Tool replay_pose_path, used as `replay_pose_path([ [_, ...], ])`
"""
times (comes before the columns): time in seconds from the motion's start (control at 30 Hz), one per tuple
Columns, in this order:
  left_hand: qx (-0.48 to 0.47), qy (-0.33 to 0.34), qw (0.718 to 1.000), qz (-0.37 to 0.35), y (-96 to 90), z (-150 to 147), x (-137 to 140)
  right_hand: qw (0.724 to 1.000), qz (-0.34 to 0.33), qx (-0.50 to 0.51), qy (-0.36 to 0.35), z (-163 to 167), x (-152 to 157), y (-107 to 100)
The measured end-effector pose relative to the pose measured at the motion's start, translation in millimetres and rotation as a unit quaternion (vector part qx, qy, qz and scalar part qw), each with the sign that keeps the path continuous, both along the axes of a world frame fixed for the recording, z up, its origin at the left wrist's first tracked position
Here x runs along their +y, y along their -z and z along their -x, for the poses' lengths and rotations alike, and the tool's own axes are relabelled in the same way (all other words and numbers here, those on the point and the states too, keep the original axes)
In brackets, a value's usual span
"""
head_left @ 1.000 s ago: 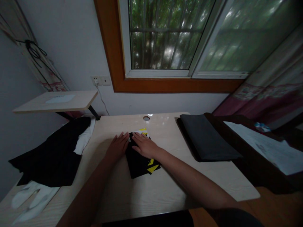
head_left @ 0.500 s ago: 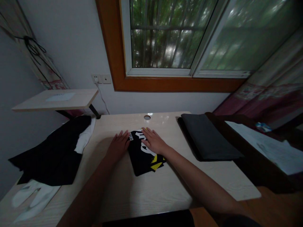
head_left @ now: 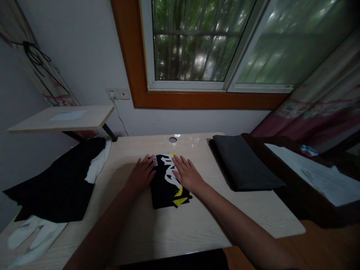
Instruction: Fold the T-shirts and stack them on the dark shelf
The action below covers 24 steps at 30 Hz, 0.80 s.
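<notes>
A folded black garment (head_left: 161, 191) with white lettering and yellow patches lies flat on the pale wooden desk (head_left: 174, 232). My left hand (head_left: 141, 173) rests flat at its left edge, fingers spread, fingertips touching the far left corner. On the right side, my right hand (head_left: 188, 173) lies flat with fingers stretched out over the edge of the cloth and its white print. Neither hand grips the cloth. Near the garment's close right corner, a small yellow and black flap sticks out. Part of the right edge is hidden under my right hand.
On the left lie a black cloth (head_left: 59, 183) and white fabric (head_left: 30, 236), below a raised shelf (head_left: 64, 118) holding a paper. A dark grey folded item (head_left: 244, 163) lies on the right. Beyond it, a dark surface bears a large white sheet (head_left: 315, 176). A window is behind the desk.
My right hand has slid from the middle of the garment toward its right edge, uncovering more lettering. My left hand stays at the left edge. The view has shifted slightly.
</notes>
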<state>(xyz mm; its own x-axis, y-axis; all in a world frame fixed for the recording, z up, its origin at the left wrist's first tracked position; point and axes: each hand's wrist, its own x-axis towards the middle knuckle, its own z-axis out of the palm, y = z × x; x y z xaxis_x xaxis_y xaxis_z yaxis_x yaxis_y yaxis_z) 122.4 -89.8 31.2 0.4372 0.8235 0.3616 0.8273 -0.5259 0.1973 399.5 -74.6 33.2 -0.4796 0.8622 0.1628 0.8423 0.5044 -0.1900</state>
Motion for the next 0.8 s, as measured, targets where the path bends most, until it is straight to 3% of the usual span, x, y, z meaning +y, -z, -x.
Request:
replay_pose_path([
  [0.17,0.005,0.189,0.982,0.019,-17.8,-22,-20,0.999,-0.003,-0.007,0.044,11,10,1],
  [0.27,0.021,0.256,0.965,0.055,-19.3,-30,-26,0.998,-0.007,-0.01,0.057,15,18,1],
  [0.5,-0.021,0.294,0.945,0.142,-27.9,-28,-28,0.999,0.002,-0.01,0.053,13,30,0],
  [0.67,-0.164,0.309,0.914,0.203,-27.8,-21,-30,0.998,0.002,0.011,0.06,13,32,1],
  [0.8,-0.267,0.275,0.891,0.243,-27.9,-13,-32,0.996,-0.002,0.042,0.083,12,34,2],
])
